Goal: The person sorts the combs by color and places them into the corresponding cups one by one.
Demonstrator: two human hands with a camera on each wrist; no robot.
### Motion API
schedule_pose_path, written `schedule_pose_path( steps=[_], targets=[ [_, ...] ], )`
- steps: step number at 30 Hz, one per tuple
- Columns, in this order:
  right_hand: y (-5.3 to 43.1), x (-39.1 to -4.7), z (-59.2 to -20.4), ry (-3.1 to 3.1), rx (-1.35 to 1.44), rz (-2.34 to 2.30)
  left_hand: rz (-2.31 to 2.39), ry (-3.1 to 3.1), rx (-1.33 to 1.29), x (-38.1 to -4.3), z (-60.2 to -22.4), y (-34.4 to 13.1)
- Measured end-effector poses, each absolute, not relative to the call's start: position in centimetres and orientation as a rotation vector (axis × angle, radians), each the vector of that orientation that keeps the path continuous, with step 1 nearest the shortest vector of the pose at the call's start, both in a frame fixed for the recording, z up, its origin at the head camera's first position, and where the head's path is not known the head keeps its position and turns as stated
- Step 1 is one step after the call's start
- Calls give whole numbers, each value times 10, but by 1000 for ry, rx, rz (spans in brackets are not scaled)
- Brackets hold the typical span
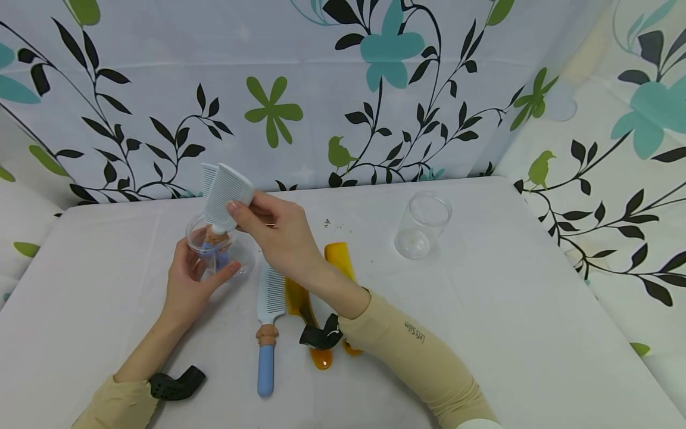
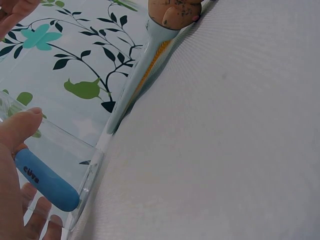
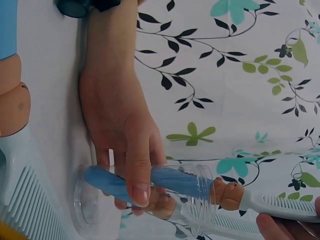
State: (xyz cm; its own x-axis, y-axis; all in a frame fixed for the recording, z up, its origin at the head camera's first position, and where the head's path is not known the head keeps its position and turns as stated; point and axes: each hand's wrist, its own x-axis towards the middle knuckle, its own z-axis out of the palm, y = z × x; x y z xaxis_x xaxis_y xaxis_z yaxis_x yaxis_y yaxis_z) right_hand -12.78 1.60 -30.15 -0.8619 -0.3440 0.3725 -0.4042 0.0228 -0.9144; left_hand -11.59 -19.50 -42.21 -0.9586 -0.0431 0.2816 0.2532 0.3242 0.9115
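My left hand [image 1: 187, 280] grips a clear plastic jar [image 1: 245, 260] at the table's back left, thumb on one side and fingers on the other. Between the thumb and fingers of my right hand [image 1: 286, 235] is the pale toothed head of a comb [image 1: 229, 193], above the jar's mouth. Its blue handle [image 3: 182, 182] reaches down into the jar. A second comb [image 1: 208, 177] stands behind it, its blue handle [image 3: 107, 183] lower inside. Both have a brown bear figure at the neck. In the left wrist view, one handle [image 2: 47, 180] shows lettering through the jar wall.
Another pale blue comb [image 1: 272, 298] lies on the white-covered table, beside two amber-yellow combs [image 1: 296, 298] [image 1: 337, 257] partly hidden under my right forearm. A second clear jar [image 1: 423, 229] stands at the back right. Small brown crumbs [image 1: 328, 223] lie near the back edge, before a leaf-print curtain.
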Motion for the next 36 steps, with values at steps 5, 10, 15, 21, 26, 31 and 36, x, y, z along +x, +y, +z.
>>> schedule_pose_path(
  steps=[5, 10, 15, 21, 26, 31, 36],
  targets=[
    [15, -127, -302, -2215, 804, 2013, -1680, -2344, -180, -115, -422, -195],
    [13, -127, -303, -2233, 803, 1995, -1681, -2345, -196, -114, -421, -195],
    [13, -127, -305, -2244, 811, 1988, -1679, -2341, -219, -114, -420, -195],
    [13, -128, -307, -2260, 850, 1967, -1699, -2330, -229, -114, -420, -195],
    [12, -128, -309, -2276, 862, 1938, -1702, -2336, -222, -113, -421, -195],
    [11, -129, -312, -2273, 869, 1958, -1703, -2335, -215, -114, -420, -194],
    [9, -131, -316, -2242, 873, 1993, -1701, -2338, -214, -113, -419, -194]
  ],
)
